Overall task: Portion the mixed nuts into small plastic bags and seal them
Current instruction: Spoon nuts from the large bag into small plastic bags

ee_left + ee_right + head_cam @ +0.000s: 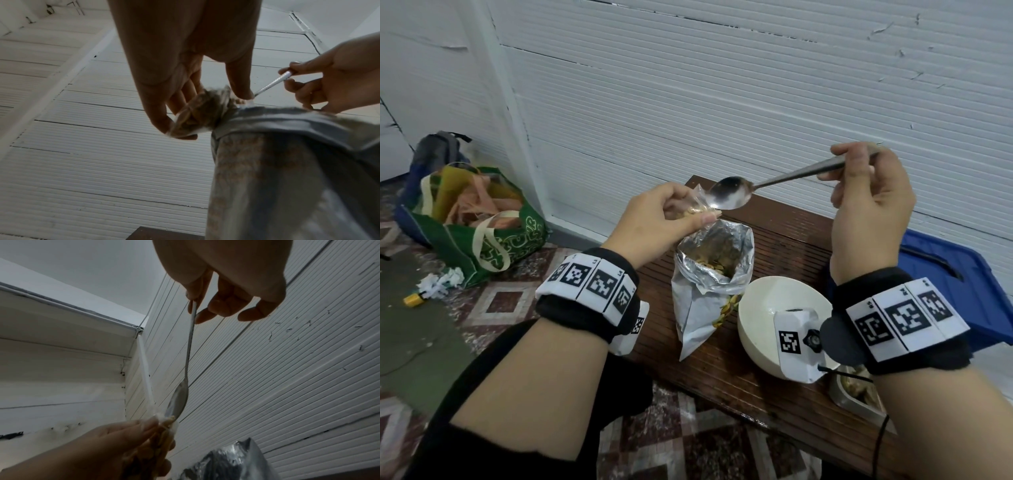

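Left hand [654, 219]: fingers were pinched on the mouth of the small plastic bag [697, 202], held above the foil pouch [709, 274].
Right hand [869, 195]: fingers were clamped on the spoon [729, 197] handle; the bowl was observed at the bag mouth, apparently emptied.
Nuts: some were seen in the bag, more in the pouch on the wooden table [784, 240].
Handling: the film was judged thin, limp and slippery; hold is best taken at the rim.
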### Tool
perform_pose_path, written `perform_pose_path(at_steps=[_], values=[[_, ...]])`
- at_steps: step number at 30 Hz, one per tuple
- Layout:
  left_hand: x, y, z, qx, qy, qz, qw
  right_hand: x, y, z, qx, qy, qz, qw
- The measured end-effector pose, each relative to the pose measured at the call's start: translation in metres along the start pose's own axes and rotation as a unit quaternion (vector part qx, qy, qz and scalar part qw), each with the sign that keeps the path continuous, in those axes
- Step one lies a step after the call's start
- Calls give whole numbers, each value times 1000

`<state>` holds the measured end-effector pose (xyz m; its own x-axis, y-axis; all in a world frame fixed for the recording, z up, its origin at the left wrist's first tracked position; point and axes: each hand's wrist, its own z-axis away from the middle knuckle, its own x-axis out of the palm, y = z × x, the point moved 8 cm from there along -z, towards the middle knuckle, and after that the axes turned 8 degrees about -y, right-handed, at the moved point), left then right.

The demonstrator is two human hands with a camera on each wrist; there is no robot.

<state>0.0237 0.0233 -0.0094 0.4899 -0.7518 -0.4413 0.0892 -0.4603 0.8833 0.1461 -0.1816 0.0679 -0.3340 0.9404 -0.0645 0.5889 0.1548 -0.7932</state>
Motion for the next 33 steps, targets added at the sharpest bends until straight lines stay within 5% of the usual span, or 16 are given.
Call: perform_pose_path(at_steps=[7,18,27,33], values=[[-9,-1,0,8,25,56,998,-14,27,6,93,45,74,992],[-9,3,0,20,47,78,996,33,67,46,143,-126,243,951],[-9,17,5,47,41,116,991,37,73,50,187,-165,219,943],[1,36,7,79,25,104,991,10,56,43,168,-102,182,963]])
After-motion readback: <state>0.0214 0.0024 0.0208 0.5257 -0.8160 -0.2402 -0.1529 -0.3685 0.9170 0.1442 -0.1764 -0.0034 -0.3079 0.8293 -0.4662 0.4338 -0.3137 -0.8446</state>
